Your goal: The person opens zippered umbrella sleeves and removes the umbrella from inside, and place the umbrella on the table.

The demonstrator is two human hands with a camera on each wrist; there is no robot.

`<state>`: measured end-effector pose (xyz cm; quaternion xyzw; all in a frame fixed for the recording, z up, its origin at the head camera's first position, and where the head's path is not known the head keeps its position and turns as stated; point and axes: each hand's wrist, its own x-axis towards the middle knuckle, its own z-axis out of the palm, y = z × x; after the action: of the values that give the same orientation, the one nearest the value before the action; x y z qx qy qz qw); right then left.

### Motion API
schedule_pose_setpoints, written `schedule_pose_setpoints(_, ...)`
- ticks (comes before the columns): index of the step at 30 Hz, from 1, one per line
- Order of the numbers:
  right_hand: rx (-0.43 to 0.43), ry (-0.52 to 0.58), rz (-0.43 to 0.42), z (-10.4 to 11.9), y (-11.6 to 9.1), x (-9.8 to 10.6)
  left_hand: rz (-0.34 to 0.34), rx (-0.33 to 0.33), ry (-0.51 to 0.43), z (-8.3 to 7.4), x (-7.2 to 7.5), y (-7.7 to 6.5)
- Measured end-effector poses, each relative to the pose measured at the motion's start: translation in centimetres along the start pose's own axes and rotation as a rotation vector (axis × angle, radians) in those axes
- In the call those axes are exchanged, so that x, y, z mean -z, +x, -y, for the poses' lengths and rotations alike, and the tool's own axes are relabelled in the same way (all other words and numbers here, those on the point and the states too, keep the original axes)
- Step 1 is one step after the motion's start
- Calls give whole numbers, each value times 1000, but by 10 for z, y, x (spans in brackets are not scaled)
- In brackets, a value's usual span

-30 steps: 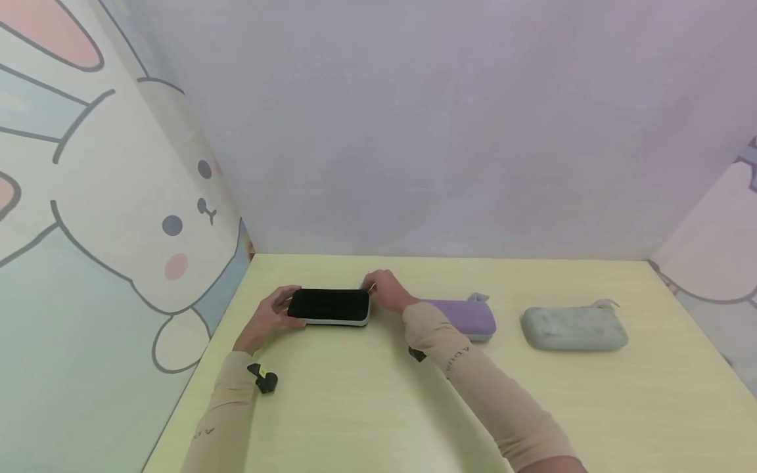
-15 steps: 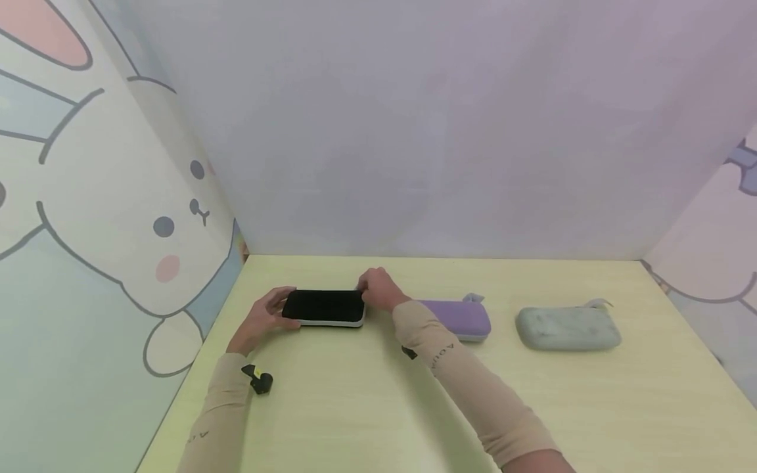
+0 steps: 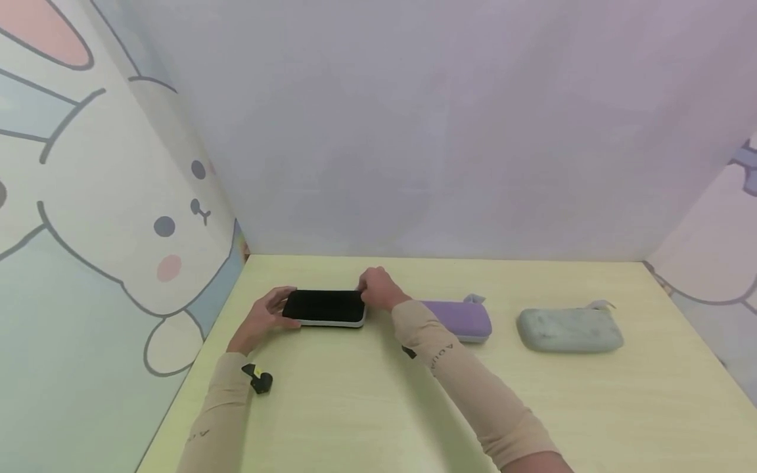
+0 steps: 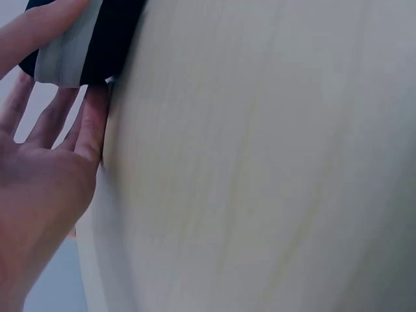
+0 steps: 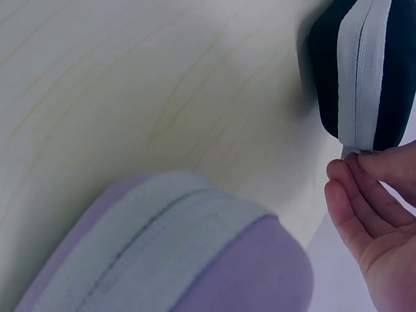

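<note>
A black zippered pencil case [image 3: 324, 305] with a pale grey zipper band lies at the back left of the table. My left hand [image 3: 262, 319] grips its left end, thumb along the near side and fingers behind. In the left wrist view the thumb presses the zipper band [image 4: 68, 55]. At the case's far right corner my right hand [image 3: 380, 290] pinches a small grey tab [image 5: 351, 151] where the zipper band ends; the fingertips hide most of it. Seen from the right wrist, the zipper [image 5: 361, 71] is closed along that end.
Just right of my right hand lies a purple pencil case [image 3: 464, 320], partly covered by the sleeve [image 3: 437, 341]. A grey marbled pencil case [image 3: 570, 330] lies farther right. A pale wall [image 3: 437, 131] bounds the table [image 3: 331, 407] at the back, a rabbit-printed wall [image 3: 118, 197] at left.
The right fingers have closed in at the case's far right corner, and the hand has settled there. The left hand keeps its grip. The whole view has shifted slightly.
</note>
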<state>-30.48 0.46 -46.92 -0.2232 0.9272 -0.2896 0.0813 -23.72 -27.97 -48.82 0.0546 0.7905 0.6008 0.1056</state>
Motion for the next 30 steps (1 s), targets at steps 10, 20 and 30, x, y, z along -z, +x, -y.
schedule_pose_setpoints(10,-82,116,-79,-6,6,-14,-4,-16,24,18,5,6)
schedule_pose_setpoints(20,22,51,-74,-5,0,-11,-19,-4,47,25,2,6)
schedule_pose_setpoints(30,97,-81,-50,-9,2,-8,-16,-7,36,23,2,8)
